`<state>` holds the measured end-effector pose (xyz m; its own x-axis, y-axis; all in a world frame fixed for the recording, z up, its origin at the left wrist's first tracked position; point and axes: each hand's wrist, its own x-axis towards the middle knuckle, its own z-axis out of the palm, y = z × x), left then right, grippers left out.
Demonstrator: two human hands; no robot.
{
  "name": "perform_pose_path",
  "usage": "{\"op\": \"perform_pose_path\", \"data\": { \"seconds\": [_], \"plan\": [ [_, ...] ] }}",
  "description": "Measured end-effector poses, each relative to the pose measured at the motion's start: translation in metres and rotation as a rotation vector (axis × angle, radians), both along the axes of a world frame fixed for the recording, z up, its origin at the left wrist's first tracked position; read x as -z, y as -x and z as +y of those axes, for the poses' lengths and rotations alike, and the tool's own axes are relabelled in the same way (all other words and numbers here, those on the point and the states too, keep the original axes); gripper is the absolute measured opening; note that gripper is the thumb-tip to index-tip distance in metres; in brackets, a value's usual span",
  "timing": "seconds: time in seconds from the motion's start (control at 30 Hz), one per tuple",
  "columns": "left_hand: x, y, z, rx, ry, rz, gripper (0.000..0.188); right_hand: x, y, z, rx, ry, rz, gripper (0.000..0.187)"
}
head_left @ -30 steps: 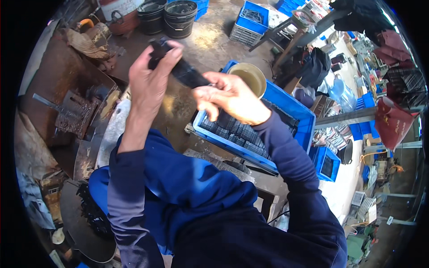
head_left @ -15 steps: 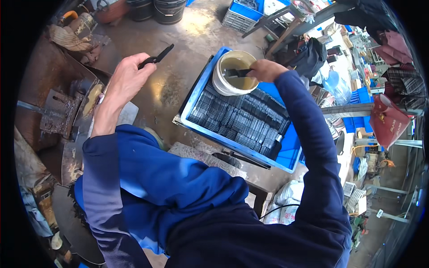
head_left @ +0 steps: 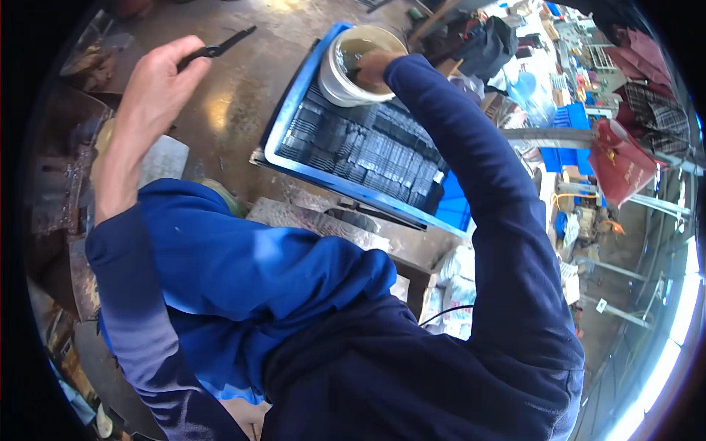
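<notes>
My left hand (head_left: pixel 151 92) is raised over the floor, thumb and fingers closed on a narrow black blade-shaped piece (head_left: pixel 234 40) that points up and to the right. My right hand (head_left: pixel 376 67) reaches into a white bucket (head_left: pixel 334 87) of cloudy liquid. Its fingers are partly hidden and blurred, so what they hold cannot be made out. The bucket stands at the far end of a blue crate (head_left: pixel 276 140), on rows of dark flat pieces (head_left: pixel 368 151) packed tightly together.
Beyond my right arm stand a dark bag (head_left: pixel 485 51) and a cluttered bench area with a clear blue-tinted jug (head_left: pixel 523 88). A red pouch (head_left: pixel 621 162) hangs at the right by a metal bar. White sacks (head_left: pixel 457 275) lie below the crate, and rusty metal equipment (head_left: pixel 55 176) stands at the left.
The view has shifted, so the crate and bucket sit higher and further left. My right hand has gone deeper into the bucket; the dark flat piece it held is now hidden.
</notes>
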<state>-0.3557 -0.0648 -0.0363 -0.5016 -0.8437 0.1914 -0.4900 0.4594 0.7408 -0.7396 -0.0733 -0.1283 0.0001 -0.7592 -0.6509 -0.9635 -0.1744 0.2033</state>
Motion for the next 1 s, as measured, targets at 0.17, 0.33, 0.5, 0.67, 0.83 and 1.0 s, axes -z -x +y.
{"op": "perform_pose_path", "data": {
  "seconds": [0.17,0.33,0.5,0.67,0.83,1.0],
  "plan": [
    [-0.001,-0.007,0.004,0.025,0.040,-0.077,0.016,-0.062,-0.007,0.033,-0.073,0.177,-0.078,0.037],
    [0.002,-0.013,0.005,0.020,0.001,-0.087,0.016,-0.077,0.035,0.081,-0.029,0.324,-0.349,0.029],
    [0.003,0.000,0.004,0.035,-0.008,-0.072,0.016,-0.062,0.095,0.198,0.116,0.789,-0.662,0.019],
    [0.007,-0.005,0.007,0.028,-0.033,-0.082,0.016,0.000,0.126,0.305,0.942,0.692,-0.780,0.029],
    [0.008,0.000,0.004,0.071,-0.061,-0.100,0.015,0.045,0.135,0.353,1.681,0.660,-0.989,0.025],
    [0.012,-0.003,0.003,0.083,-0.068,-0.159,0.014,0.077,0.131,0.349,1.880,0.624,-1.070,0.028]
  ]
}}
